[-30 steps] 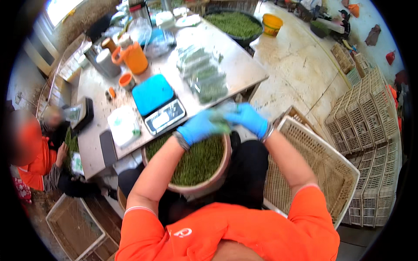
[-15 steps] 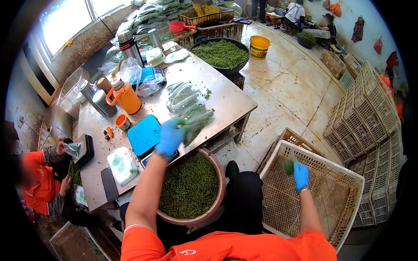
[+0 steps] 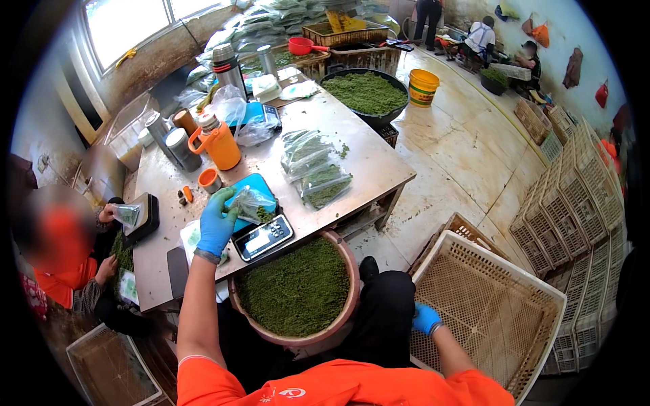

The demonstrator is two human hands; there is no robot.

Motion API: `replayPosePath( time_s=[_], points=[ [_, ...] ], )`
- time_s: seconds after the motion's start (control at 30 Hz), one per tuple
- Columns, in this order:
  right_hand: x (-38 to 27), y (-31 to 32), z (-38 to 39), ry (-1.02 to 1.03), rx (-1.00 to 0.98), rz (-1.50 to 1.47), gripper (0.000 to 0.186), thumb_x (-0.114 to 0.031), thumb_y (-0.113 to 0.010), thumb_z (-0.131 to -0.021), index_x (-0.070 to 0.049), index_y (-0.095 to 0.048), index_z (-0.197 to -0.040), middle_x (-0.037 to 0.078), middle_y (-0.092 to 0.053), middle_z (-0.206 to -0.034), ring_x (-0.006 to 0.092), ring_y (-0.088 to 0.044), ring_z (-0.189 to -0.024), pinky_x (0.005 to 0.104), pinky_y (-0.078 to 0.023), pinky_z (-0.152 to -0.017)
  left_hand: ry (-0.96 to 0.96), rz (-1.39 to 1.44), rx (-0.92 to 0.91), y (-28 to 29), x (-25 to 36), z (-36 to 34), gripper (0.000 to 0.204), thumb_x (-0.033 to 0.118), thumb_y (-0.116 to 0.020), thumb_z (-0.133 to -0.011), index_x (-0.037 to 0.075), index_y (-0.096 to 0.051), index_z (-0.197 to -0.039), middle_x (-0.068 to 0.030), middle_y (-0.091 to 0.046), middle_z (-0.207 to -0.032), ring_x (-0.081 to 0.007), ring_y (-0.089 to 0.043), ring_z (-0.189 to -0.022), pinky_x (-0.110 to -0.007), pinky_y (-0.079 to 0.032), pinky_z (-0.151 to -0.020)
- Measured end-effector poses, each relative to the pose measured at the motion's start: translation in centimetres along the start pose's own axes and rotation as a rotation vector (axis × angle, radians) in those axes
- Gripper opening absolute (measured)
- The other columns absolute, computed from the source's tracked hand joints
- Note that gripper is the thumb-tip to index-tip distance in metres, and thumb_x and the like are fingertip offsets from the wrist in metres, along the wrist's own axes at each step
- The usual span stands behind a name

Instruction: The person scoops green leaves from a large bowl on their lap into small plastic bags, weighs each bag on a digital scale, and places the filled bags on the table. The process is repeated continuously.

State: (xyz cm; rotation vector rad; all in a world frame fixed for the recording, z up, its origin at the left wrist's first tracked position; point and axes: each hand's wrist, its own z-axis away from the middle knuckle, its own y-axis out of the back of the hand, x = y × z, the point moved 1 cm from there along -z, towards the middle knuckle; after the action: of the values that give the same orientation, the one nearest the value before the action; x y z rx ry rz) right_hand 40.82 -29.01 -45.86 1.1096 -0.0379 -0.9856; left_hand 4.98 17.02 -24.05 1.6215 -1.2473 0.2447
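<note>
My left hand (image 3: 217, 223), gloved blue with green at its fingertips, is at the left side of a blue-topped scale (image 3: 264, 237), its fingers closed on the edge of a clear bag of greens (image 3: 256, 208) lying on the pan. My right hand (image 3: 425, 320), also gloved, is low beside my dark-clad knee and over a plastic crate (image 3: 490, 325); its fingertips are partly hidden. A round tub of greens (image 3: 291, 291) stands between my legs. Several filled flat bags (image 3: 315, 172) lie on the steel table (image 3: 365, 169), right of the scale.
An orange jug (image 3: 222, 145) and flasks crowd the table's left. Behind are a black basin of greens (image 3: 365, 95) and a yellow bucket (image 3: 423, 88). Stacked crates (image 3: 569, 196) line the right. A co-worker in orange (image 3: 61, 277) sits left; others work at the back.
My left hand has moved left from the row of bags to the scale, where a bag now lies. My right hand has dropped from over the crate to beside my knee.
</note>
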Motion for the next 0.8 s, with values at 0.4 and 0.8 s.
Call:
replayPosePath(
  time_s=[0.4,0.8],
  points=[
    [-30.8,3.2,0.1,0.778,-0.046,0.390,0.045,-0.025,-0.067,-0.083,-0.006,-0.055,-0.121,0.015,-0.067,-0.093,0.0337,-0.065,-0.088,0.0430,-0.053,-0.075,0.119,0.110,0.363,-1.5,-6.9,4.6,0.052,0.004,-0.066,-0.078,0.005,-0.055,-0.129,-0.0159,-0.060,-0.121,-0.0243,-0.059,-0.111,-0.032,-0.046,-0.094],
    [-34.0,-1.7,-1.2,0.704,-0.108,0.505,0.019,-0.022,-0.068,-0.081,-0.003,-0.067,-0.084,0.016,-0.068,-0.087,0.0341,-0.068,-0.078,0.0439,-0.055,-0.069,-0.146,-0.243,0.015,-0.9,-1.5,3.4,0.072,0.006,-0.069,-0.067,0.009,-0.049,-0.135,-0.0156,-0.050,-0.136,-0.0340,-0.049,-0.124,-0.038,-0.040,-0.105]
  ],
)
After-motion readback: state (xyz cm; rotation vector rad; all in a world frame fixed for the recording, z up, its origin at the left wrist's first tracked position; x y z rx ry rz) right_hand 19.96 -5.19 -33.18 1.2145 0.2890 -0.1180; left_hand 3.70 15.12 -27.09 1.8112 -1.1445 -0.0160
